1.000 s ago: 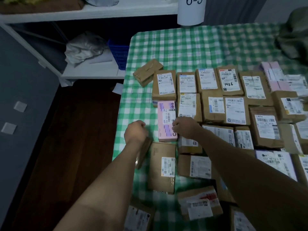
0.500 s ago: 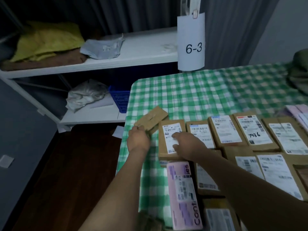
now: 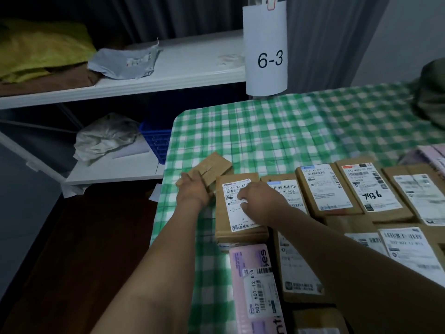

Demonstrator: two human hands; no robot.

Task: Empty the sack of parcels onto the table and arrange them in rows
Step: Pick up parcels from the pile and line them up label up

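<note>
While the left hand (image 3: pixel 193 190) curls round the near end of a small plain brown cardboard parcel (image 3: pixel 212 166) at the centre of the frame, the right hand (image 3: pixel 261 201) lies on top of a flat brown labelled parcel (image 3: pixel 237 227) just to its right. Its fingers are bent onto the white shipping label; whether they grip cannot be told. The small parcel shows no label, has a seam across its top, and sits askew to the row beside it. Whether it is lifted off the cloth is unclear. More brown parcels with white barcode labels run rightward in a row, one with handwritten 7936 (image 3: pixel 368 189), and further rows lie below. A long pink parcel (image 3: pixel 250 285) lies at the lower centre. All rest on a table under a green-and-white checked cloth (image 3: pixel 265 131). At the upper left stands a white two-tier shelf (image 3: pixel 168 75) holding crumpled cloths and a blue plastic basket (image 3: pixel 156 143). A white paper sign reading 6-3 (image 3: pixel 266 49) hangs before grey curtains.
</note>
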